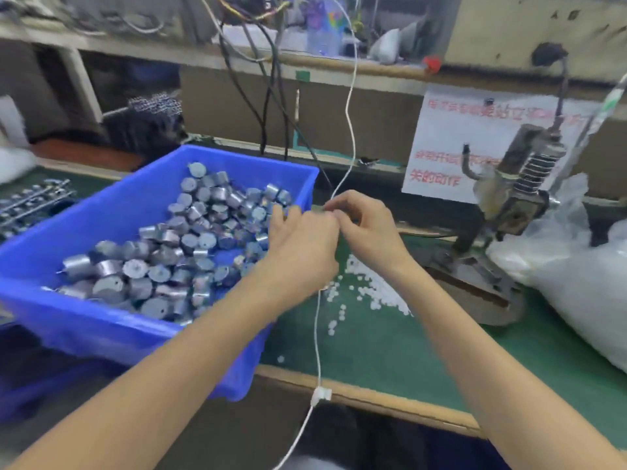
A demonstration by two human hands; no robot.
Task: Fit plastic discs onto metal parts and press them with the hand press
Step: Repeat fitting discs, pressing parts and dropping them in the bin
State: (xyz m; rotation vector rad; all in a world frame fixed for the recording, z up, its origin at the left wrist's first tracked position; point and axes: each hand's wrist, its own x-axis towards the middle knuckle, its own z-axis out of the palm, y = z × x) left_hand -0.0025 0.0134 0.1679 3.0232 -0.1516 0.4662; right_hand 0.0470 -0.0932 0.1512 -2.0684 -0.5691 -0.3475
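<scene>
Beside the blue bin [101, 327] of metal parts [176, 252], left hand [302, 245] and right hand [368, 225] met fingers-close, grip too blurred to tell. Probably fitting; discs [376, 290] lay loose on bench [390, 351], hand press [515, 205] next.

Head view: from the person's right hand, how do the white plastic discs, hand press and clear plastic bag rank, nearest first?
From the right hand:
1. White plastic discs, just below it.
2. Hand press, to its right.
3. Clear plastic bag, far right, beyond the press.
</scene>
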